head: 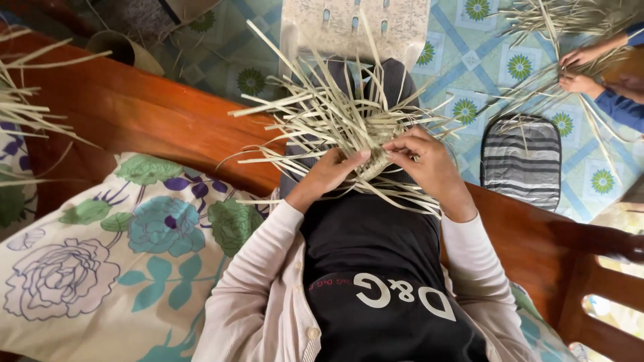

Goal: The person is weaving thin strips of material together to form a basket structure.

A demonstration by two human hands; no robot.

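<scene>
Your left hand [331, 175] and right hand [424, 166] meet over your lap, both closed on the half-woven mat of pale leaf strips [349, 124] — left thumb and fingers pinching the near edge of the woven patch, right fingers curled over it from the other side. The woven core sits just above your knuckles, on your striped trousers [396, 77]; loose strip ends fan out from it in every direction, the longest running up and away from you and off to both sides, so the piece has no single long axis.

There is white lettering across the black top [376, 268] at your waist, upside down from your view; no packages show.

To your left lies a floral cushion [121, 255] in teal, green and purple on white, right against your sleeve. Behind it runs the reddish wooden bench edge [154, 121], crossing diagonally under your arms and continuing to your right. Beyond the edge the patterned floor mat [463, 47] is open near your feet, with a grey striped pad [522, 161] lying flat on it. Further right, another person's hands [580, 70] work a separate bundle of strips [557, 27] — well apart from yours.
</scene>
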